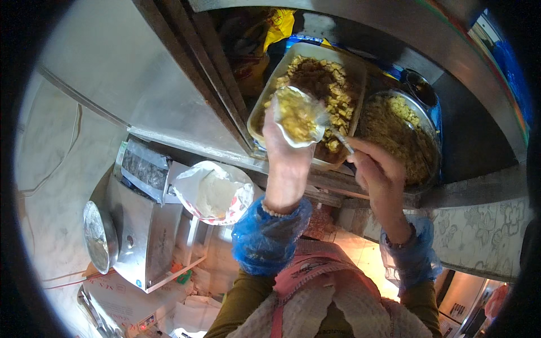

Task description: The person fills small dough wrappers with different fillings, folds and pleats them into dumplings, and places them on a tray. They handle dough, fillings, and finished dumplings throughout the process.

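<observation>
My left hand (288, 162) cups a round, pale dough wrapper (282, 130) heaped with chopped yellowish filling (298, 114). A slim metal utensil (344, 141) is in my right hand (376, 169); its tip is blurred at the wrapper's right edge, so its shape is unclear. Under and behind the wrapper stands a rectangular translucent plastic tub (359, 78) with yellow cubes (342, 101) around a brown mass (312, 76). To the right, a round metal bowl (437, 139) holds brown mince-like filling (393, 131) with pale chopped pieces at its far side.
A small dark bowl (422, 86) stands behind the metal bowl. Yellow packaging (280, 27) lies at the back left. An open white bag of flour-like powder (219, 194) and a stainless steel machine (133, 236) with a metal pan (100, 236) are at lower left. A metal frame (211, 76) borders the recess.
</observation>
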{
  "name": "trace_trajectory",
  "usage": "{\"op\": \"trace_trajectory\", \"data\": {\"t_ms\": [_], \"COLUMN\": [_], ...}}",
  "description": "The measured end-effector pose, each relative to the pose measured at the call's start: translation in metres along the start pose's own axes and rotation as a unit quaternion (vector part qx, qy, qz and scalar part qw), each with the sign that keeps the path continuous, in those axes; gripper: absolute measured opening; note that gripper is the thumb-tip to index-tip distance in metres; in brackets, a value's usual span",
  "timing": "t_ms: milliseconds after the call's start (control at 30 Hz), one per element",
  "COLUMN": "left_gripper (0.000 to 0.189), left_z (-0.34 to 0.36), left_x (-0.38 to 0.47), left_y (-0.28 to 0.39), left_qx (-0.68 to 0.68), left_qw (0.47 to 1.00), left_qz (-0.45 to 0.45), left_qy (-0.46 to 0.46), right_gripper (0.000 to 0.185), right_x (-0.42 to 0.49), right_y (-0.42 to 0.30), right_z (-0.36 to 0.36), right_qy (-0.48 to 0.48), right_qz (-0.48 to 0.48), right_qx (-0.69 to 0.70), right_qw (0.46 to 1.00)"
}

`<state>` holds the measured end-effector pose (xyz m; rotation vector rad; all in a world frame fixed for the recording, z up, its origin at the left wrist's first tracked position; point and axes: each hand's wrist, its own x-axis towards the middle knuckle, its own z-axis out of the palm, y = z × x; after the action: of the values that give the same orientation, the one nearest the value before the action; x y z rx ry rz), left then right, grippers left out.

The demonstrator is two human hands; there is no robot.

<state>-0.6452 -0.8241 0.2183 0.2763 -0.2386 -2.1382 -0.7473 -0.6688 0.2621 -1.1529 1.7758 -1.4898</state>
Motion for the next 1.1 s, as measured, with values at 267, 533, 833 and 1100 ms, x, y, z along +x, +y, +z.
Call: {"op": "trace_trajectory", "data": {"t_ms": [267, 533, 833, 1100], "left_gripper": [0.036, 0.039, 0.035, 0.039], "left_z": [0.008, 0.012, 0.005, 0.013], "left_x": [-0.005, -0.001, 0.005, -0.002], "left_y": [-0.011, -0.010, 0.002, 0.005], "left_qx": [0.074, 0.094, 0.080, 0.095], "left_qw": [0.995, 0.993, 0.993, 0.987], "left_qz": [0.053, 0.070, 0.067, 0.053], "left_qy": [0.034, 0.029, 0.049, 0.122], "right_gripper": [0.032, 0.033, 0.033, 0.025], "right_x": [0.014, 0.017, 0.013, 0.011], "right_y": [0.008, 0.006, -0.005, 0.001], "right_z": [-0.008, -0.002, -0.004, -0.009], "right_qy": [-0.078, -0.064, -0.062, 0.017], "right_qz": [0.149, 0.127, 0.081, -0.155], "right_qx": [0.144, 0.183, 0.034, -0.200], "right_qw": [0.975, 0.973, 0.994, 0.967]}}
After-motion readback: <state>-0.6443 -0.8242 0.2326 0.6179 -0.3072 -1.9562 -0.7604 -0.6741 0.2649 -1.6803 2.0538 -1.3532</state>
